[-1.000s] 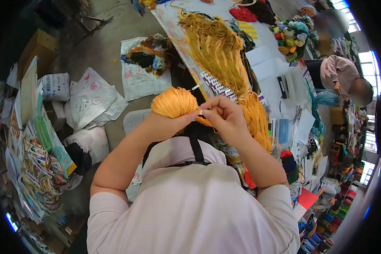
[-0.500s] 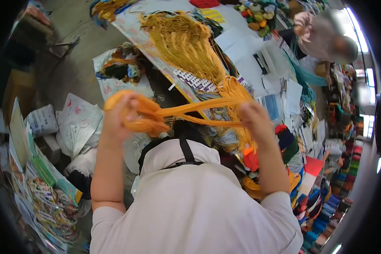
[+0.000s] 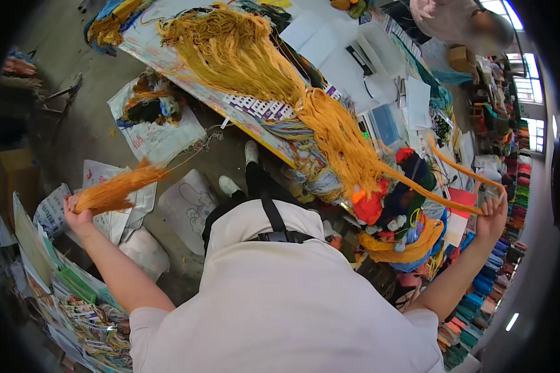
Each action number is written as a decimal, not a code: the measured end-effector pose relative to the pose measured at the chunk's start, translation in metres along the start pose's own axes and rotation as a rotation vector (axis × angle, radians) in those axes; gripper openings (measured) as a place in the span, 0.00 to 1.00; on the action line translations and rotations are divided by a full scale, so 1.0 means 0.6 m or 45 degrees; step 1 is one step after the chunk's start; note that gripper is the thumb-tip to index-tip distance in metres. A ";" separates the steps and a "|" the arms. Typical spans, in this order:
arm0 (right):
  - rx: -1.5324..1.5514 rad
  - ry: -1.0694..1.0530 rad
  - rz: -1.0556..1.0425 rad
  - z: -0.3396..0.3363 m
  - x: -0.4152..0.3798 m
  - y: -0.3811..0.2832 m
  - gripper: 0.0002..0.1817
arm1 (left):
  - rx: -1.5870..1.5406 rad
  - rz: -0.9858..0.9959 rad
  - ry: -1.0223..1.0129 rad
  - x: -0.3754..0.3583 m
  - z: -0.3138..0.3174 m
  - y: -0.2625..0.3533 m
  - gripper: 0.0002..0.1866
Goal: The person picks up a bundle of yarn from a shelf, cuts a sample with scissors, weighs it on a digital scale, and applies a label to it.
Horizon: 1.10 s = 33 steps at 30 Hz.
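Observation:
My left hand (image 3: pixel 78 216), out at the far left, is closed on one end of an orange yarn bundle (image 3: pixel 119 191) whose loose tail points right. Far to the right, my right hand (image 3: pixel 493 216) grips a thin strand of orange yarn (image 3: pixel 432 198); a loop of it swings above the hand. That strand runs back to a large orange yarn hank (image 3: pixel 336 137) draped over the table's near edge. Olive-gold yarn (image 3: pixel 230 53) lies further up the table, joined to the orange hank around a tied spot.
The long table (image 3: pixel 168 40) carries white label cards (image 3: pixel 264 107), papers and a blue tray (image 3: pixel 384 124). Colourful yarn (image 3: pixel 407 242) is heaped at its right end. Bags and a sheet with yarn (image 3: pixel 155 133) lie on the floor. Another person (image 3: pixel 445 12) stands across the table.
My hands have swung wide apart, from in front of my body to both sides. The orange yarn stretched between them has parted, a bundle staying left and a strand right.

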State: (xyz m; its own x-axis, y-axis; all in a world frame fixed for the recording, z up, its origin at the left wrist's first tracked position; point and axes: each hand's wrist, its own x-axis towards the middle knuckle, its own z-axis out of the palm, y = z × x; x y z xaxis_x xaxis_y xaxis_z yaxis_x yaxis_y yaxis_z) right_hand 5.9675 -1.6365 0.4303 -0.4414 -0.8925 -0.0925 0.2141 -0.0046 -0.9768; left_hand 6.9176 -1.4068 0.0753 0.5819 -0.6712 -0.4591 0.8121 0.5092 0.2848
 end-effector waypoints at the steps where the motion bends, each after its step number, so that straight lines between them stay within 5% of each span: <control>1: -0.105 -0.094 0.034 0.006 0.020 0.016 0.13 | 0.044 0.121 0.025 0.001 0.012 0.013 0.11; 6: -0.241 -0.230 0.331 0.183 0.104 0.214 0.15 | 0.047 0.328 0.018 -0.020 0.041 0.087 0.13; 8: -0.379 -0.178 0.324 0.232 0.165 0.350 0.12 | -0.048 0.189 -0.312 -0.029 0.025 0.125 0.11; 9: -0.511 -0.370 0.400 0.237 0.195 0.417 0.13 | -0.067 0.040 -0.390 -0.043 0.034 0.123 0.11; 11: -1.586 -0.636 0.097 0.301 0.208 0.529 0.18 | 0.216 0.317 -0.221 -0.123 0.153 -0.021 0.08; 12: -2.114 -0.824 -0.230 0.340 0.206 0.579 0.20 | 0.337 0.477 -0.225 -0.129 0.150 -0.036 0.22; 13: -1.941 -0.917 -0.292 0.397 0.168 0.605 0.20 | 0.658 0.502 -0.448 -0.168 0.203 -0.097 0.29; 15: -1.294 -1.146 -0.227 0.509 0.076 0.678 0.18 | 0.642 0.373 -0.717 -0.205 0.253 -0.155 0.38; 19: -0.511 -1.701 -0.090 0.732 -0.241 0.579 0.13 | 0.569 0.280 -0.957 -0.258 0.301 -0.228 0.46; 24: -0.295 -2.054 -0.495 0.806 -0.417 0.530 0.12 | 0.477 0.001 -1.105 -0.285 0.311 -0.301 0.49; 27: -0.459 -2.125 -0.131 0.795 -0.428 0.518 0.11 | 0.526 -0.048 -1.129 -0.287 0.306 -0.337 0.49; 33: -0.403 -1.901 -0.077 0.747 -0.403 0.512 0.15 | 0.326 -0.161 -1.197 -0.288 0.304 -0.384 0.50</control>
State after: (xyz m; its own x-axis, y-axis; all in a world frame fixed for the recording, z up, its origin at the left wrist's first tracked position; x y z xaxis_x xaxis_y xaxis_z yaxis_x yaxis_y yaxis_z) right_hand 6.5304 -1.6243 0.2393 0.8535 -0.5202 0.0319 -0.0460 -0.1361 -0.9896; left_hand 6.6377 -1.5063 0.2423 0.1966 -0.9246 0.3263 0.7911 0.3462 0.5043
